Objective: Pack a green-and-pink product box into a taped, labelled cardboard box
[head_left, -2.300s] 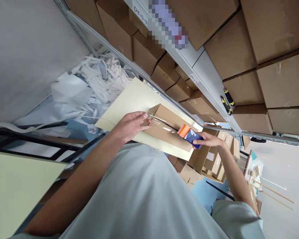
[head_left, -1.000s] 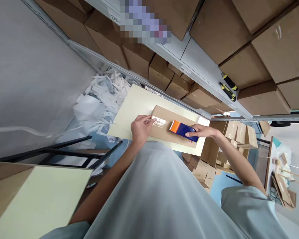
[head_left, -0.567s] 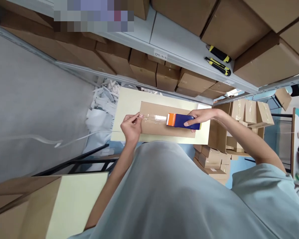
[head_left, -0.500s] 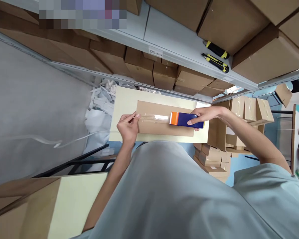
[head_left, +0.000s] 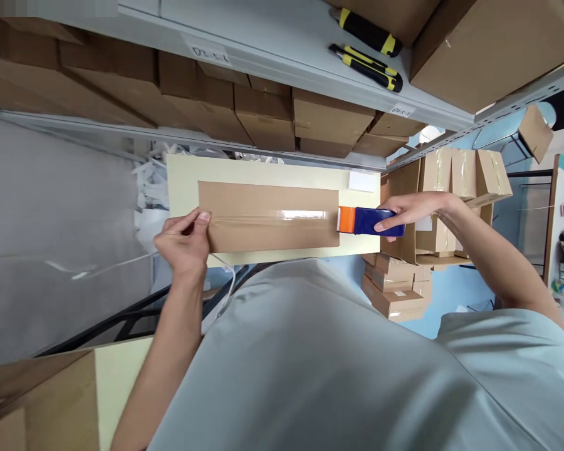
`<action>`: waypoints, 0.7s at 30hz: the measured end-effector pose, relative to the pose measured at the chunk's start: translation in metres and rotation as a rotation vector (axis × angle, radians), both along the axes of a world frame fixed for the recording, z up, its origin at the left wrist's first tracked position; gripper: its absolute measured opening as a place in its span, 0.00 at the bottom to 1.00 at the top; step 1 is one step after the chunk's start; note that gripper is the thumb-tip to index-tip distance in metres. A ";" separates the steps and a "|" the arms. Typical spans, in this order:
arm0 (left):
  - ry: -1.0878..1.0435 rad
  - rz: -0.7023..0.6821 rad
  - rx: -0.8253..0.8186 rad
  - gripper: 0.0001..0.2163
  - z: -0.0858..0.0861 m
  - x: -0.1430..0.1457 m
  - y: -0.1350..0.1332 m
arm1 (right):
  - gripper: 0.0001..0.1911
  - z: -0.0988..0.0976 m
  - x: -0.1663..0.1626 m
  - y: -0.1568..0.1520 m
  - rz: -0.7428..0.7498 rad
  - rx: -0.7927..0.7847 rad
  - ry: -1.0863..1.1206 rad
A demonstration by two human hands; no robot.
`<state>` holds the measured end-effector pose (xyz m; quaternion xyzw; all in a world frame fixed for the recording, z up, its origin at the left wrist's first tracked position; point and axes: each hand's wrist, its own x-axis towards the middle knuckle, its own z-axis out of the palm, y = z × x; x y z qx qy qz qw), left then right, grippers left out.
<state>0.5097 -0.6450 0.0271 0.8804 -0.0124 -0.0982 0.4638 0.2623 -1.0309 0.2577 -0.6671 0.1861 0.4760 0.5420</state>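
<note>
1. Pressing down with your left hand (head_left: 183,241), you are pinning the left end of the flat cardboard box (head_left: 263,197), with your fingers curled over the edge where the clear tape (head_left: 263,217) begins.
2. Your right hand (head_left: 411,210) is gripping the blue tape dispenser (head_left: 369,221), closed around its body just past the box's right end.
3. The box is lying on the pale surface (head_left: 183,181) with its long axis running left to right. The tape is stretching along that axis between your hands, and the dispenser is at the right-hand end.
</note>
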 end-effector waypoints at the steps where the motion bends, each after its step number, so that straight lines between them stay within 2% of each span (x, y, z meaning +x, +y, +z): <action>1: 0.004 0.007 -0.001 0.15 -0.002 0.001 0.000 | 0.28 -0.002 -0.005 -0.004 -0.011 -0.013 -0.002; 7: -0.003 0.084 -0.084 0.16 -0.013 0.006 0.002 | 0.27 -0.011 -0.034 -0.029 -0.041 -0.061 -0.012; 12: 0.018 0.119 -0.035 0.16 -0.008 0.005 -0.004 | 0.28 -0.019 -0.037 -0.037 -0.034 -0.035 0.041; 15: 0.031 0.147 -0.012 0.15 -0.001 0.004 -0.008 | 0.31 -0.036 -0.031 -0.039 -0.049 -0.026 0.040; 21: 0.062 0.168 -0.039 0.12 0.001 0.005 -0.010 | 0.34 -0.075 -0.024 -0.037 0.137 -0.143 0.000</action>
